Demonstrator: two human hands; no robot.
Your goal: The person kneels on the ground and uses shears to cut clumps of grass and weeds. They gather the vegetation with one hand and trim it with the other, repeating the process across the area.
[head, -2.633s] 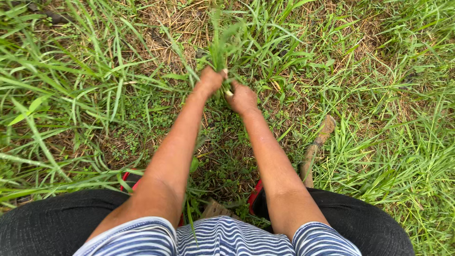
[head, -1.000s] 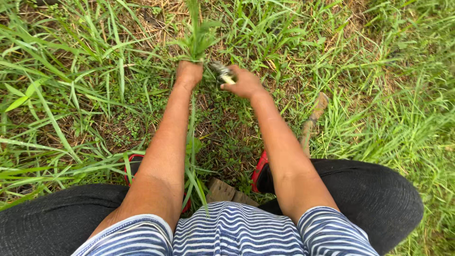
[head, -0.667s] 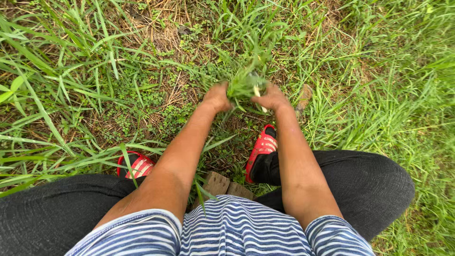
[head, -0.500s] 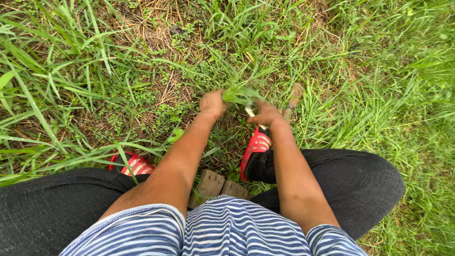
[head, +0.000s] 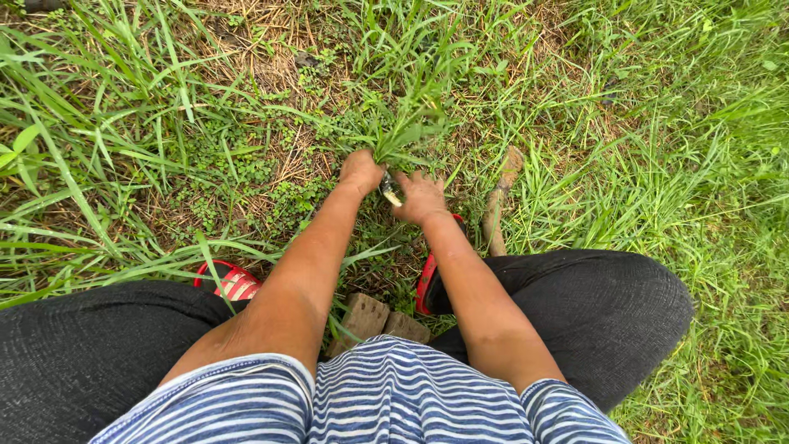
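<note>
Your left hand (head: pixel 360 171) is closed in a fist around the base of a grass tuft (head: pixel 411 123), gripping the stems where they bunch together just above the soil. Your right hand (head: pixel 421 197) sits just beside it, fingers curled around a small blade tool (head: pixel 391 189), whose metal tip shows in the gap between the two hands and points toward the gathered stems.

Nearest you, your striped shirt (head: pixel 386 403) and dark trousers (head: pixel 592 304) fill the bottom of the view, with red sandals (head: pixel 234 282) and a worn wooden block (head: pixel 366 316) between your knees. A wooden handle (head: pixel 497 205) lies in the grass just right of your right hand, pointing away from you.

Note the key relation: the tuft rises up and away from your left fist, leaning slightly right, so its long axis runs from your grip toward the far ground. Its held base lies just ahead and left of the blade, so the right hand is the nearer one to the cut point. Beyond the tuft, dry straw (head: pixel 271 33) mixes with taller green blades.
</note>
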